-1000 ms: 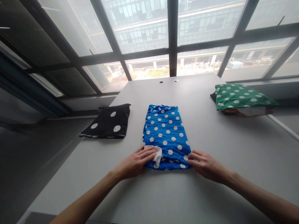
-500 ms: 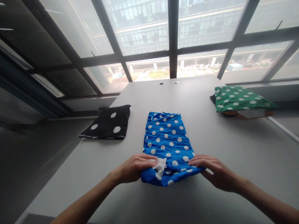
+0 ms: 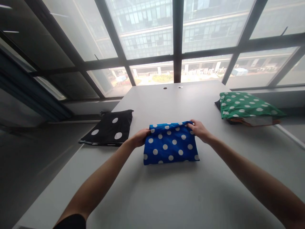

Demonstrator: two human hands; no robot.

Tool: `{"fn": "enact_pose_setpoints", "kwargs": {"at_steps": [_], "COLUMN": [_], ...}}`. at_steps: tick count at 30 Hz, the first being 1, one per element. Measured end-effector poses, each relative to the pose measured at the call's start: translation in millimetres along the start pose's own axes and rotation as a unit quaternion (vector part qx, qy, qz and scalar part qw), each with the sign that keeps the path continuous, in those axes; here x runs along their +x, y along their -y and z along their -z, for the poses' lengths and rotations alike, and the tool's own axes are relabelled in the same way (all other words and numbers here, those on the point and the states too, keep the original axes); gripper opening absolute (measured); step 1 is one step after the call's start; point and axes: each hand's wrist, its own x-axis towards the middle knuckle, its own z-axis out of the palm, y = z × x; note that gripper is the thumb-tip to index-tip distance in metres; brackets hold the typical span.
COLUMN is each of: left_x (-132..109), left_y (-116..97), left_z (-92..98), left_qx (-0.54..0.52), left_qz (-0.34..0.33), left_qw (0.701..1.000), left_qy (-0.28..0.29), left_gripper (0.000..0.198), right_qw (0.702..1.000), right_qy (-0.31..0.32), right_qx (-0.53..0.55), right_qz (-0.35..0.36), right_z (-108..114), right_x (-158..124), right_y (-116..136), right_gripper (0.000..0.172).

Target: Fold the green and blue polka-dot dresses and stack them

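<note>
A blue cloth with white dots (image 3: 170,144) lies folded over on the pale table, in the middle of the view. My left hand (image 3: 141,137) is closed on its upper left corner, the fingertips partly hidden by the cloth. At the upper right corner my right hand (image 3: 199,129) pinches the far edge between thumb and fingers. The near edge of the cloth lies wide and fairly straight, and the white patch of cloth is out of sight.
Folded black cloth with large white dots (image 3: 111,127) lies at the table's left edge. A green dotted cloth (image 3: 247,106) sits at the right edge on something brown and dark. The table (image 3: 152,194) reaches to windows behind, with two round holes near its far end.
Both hands have moved away from me, carrying the near end of the blue cloth to the far end. The cloth is now folded shorter, and the white patch no longer shows.
</note>
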Motion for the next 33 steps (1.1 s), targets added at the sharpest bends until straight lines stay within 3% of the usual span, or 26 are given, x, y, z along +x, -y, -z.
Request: {"fn": "enact_pose_setpoints", "kwargs": {"at_steps": [3,7,14,19,23,26,30,33], "left_x": [28.8,39.3,28.8,17.8,11.7,7.0,1.4,0.9], "left_y": [10.8,16.4,7.0,14.2,21.0,20.7,16.2,12.0], "left_z": [7.2,14.9,14.2,1.1,3.6,9.0,16.4,22.1], "left_qx": [-0.011,-0.025,0.033,0.02,0.086,0.149,0.206,0.277], "left_qz": [0.065,0.062,-0.034,-0.065,-0.049,-0.051,-0.101,-0.083], "left_qw": [0.997,0.997,0.998,0.988,0.977,0.97,0.958,0.945], "left_qy": [-0.034,-0.041,-0.033,-0.135,-0.19,-0.187,-0.17,-0.156], "left_gripper": [0.02,0.027,0.05,0.043,0.037,0.04,0.048,0.049], "right_qw": [0.997,0.997,0.998,0.997,0.985,0.97,0.973,0.963], "right_qy": [-0.011,-0.025,-0.034,-0.045,-0.052,-0.071,-0.072,-0.065], "right_qx": [-0.027,-0.035,-0.046,-0.059,-0.16,-0.227,-0.205,-0.255], "right_qz": [-0.065,-0.057,-0.029,-0.002,0.041,0.052,0.075,0.053], "right_z": [-13.3,-16.9,-17.8,-23.7,-28.1,-31.2,-34.1,-34.4], "right_x": [22.7,26.7,21.8,17.8,18.4,19.1,19.6,17.8], "right_y": [-26.6,-45.0,-40.9,-36.9,-38.5,-38.4,-34.9,-29.1], "right_gripper": [0.017,0.019,0.028,0.041,0.045,0.049,0.044,0.048]}}
